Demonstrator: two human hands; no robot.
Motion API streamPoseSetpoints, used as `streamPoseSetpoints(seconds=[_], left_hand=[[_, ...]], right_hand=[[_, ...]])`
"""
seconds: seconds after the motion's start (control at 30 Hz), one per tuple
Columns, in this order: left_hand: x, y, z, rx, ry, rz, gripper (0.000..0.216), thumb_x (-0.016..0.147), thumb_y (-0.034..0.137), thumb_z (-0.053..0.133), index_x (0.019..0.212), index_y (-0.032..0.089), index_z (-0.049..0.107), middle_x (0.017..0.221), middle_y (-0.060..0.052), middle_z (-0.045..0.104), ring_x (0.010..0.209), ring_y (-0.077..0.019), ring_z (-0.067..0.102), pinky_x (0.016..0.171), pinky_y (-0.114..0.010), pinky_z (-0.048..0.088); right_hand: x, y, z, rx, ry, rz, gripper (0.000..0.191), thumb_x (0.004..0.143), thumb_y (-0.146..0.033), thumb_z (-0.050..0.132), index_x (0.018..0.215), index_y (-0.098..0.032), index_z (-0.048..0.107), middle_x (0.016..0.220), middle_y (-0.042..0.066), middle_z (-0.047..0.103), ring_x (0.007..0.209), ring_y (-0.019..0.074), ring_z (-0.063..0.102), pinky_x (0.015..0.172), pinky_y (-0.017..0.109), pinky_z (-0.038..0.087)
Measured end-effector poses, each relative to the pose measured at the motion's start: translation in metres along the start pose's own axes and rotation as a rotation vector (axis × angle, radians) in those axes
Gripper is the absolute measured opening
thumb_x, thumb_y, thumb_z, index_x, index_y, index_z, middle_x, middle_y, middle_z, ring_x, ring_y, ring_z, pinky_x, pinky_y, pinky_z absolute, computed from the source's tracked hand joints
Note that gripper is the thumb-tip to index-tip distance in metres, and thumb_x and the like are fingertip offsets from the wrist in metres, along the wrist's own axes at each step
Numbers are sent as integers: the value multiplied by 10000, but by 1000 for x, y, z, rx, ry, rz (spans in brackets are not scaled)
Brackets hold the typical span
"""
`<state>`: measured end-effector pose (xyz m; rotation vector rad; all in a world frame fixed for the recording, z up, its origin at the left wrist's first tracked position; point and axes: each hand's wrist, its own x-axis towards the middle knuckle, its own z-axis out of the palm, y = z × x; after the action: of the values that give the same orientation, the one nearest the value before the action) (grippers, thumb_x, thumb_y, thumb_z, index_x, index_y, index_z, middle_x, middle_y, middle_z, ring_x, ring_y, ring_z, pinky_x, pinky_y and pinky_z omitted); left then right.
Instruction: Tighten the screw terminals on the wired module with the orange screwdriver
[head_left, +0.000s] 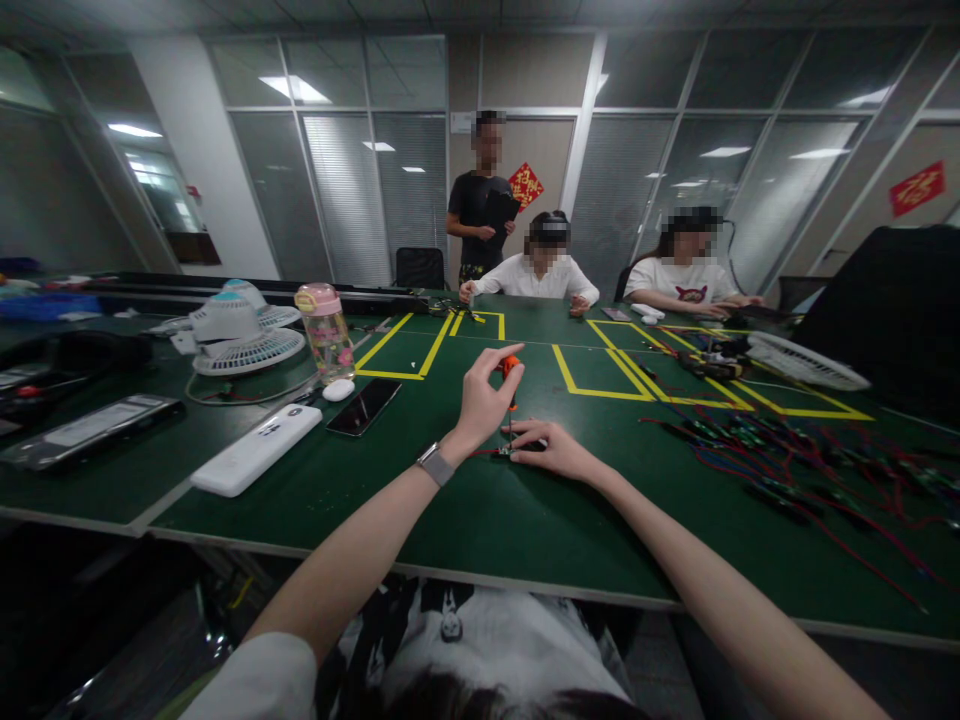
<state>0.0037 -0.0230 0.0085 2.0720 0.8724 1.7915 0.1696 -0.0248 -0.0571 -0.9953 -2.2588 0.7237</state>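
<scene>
My left hand (482,398), with a grey watch on its wrist, is closed around the orange and black handle of a screwdriver (511,364). The screwdriver stands upright, its thin shaft pointing down at a small electronic part (505,452) on the green table (442,520). A red wire (484,453) runs from that part to the left. From the right, my right hand (553,447) rests low on the tabletop, its fingertips pinching the part beside the screwdriver tip. Where exactly the tip meets the part is too small to make out.
To the left lie a black phone (365,408), a white power bank (257,450), a pink-lidded bottle (327,335) and a white fan (247,335). A heap of wired parts (817,460) spreads on the right. Yellow tape (607,392) marks the table; several people are beyond it.
</scene>
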Motion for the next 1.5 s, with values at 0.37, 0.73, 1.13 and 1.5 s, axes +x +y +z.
streamPoseSetpoints(seconds=[0.37,0.73,1.13,1.5], left_hand=[[0,-1,0,-57,-40,-11,298,927,235,426,1185,214,572,1019,-42,634,926,-140,585,849,-275,457],[0,0,1,-34,-78,23,295,935,234,411,1174,221,584,1009,-40,619,932,-138,572,858,-271,445],[0,2,0,-22,-58,40,284,911,239,467,1164,220,595,977,-38,620,890,-139,571,833,-271,452],[0,3,0,-44,-61,39,279,916,219,455,1158,208,595,995,-38,619,917,-135,566,844,-263,443]], right_hand=[[0,-1,-1,27,-5,-1,240,745,-403,677,922,-255,741,1228,82,623,1188,260,529,1097,502,248],[0,-1,0,22,-4,1,232,745,-401,675,909,-253,744,1220,82,627,1184,268,531,1075,509,288],[0,-1,-1,7,-4,-13,232,751,-395,674,923,-255,741,1219,83,629,1181,265,536,1087,510,267],[0,-1,0,8,-2,-9,237,748,-390,677,922,-244,743,1216,90,629,1182,271,533,1073,500,298]])
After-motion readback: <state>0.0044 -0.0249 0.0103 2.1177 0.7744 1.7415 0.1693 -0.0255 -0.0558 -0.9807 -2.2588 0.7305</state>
